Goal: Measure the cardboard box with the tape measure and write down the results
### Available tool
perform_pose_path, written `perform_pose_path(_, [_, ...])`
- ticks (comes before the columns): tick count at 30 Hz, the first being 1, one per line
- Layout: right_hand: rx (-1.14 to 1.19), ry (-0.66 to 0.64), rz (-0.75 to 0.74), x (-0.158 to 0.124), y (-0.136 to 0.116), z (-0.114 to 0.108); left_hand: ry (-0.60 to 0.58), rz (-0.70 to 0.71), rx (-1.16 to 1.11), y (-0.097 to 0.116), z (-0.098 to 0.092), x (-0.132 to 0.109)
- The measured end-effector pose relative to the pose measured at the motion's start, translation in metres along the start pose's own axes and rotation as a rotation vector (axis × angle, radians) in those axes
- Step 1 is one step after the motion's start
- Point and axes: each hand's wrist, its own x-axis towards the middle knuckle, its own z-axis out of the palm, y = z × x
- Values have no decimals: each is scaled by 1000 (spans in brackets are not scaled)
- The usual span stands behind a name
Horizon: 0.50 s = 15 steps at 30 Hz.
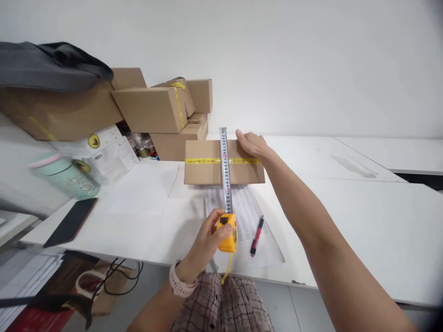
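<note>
My left hand [209, 235] is closed around a yellow tape measure [227, 235], its thumb on top of the case. From the case a silver blade [225, 177] runs out across a small cardboard box [204, 174], past the box's far edge. Yellow printed tape crosses the box from side to side. At the box's far right, my right hand [252, 144] grips the edge, with some fingers hidden behind it. Printed paper sheets [247, 230] lie partly under the box, and a red and black pen [257, 236] rests on them.
Several cardboard boxes [148, 110] are stacked at the back left, with a dark bag [51, 69] on top. A mint-green bottle [65, 175], a dark flat phone-like slab [71, 222] and blank paper [138, 189] are on the white table [346, 221]. Cables [121, 276] hang below its front edge.
</note>
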Motion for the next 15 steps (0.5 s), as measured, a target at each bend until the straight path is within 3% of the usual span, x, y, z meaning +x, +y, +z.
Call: perform_pose_path(15, [-14, 103, 29, 1, -10, 12, -6, -71, 12, -28, 7, -9])
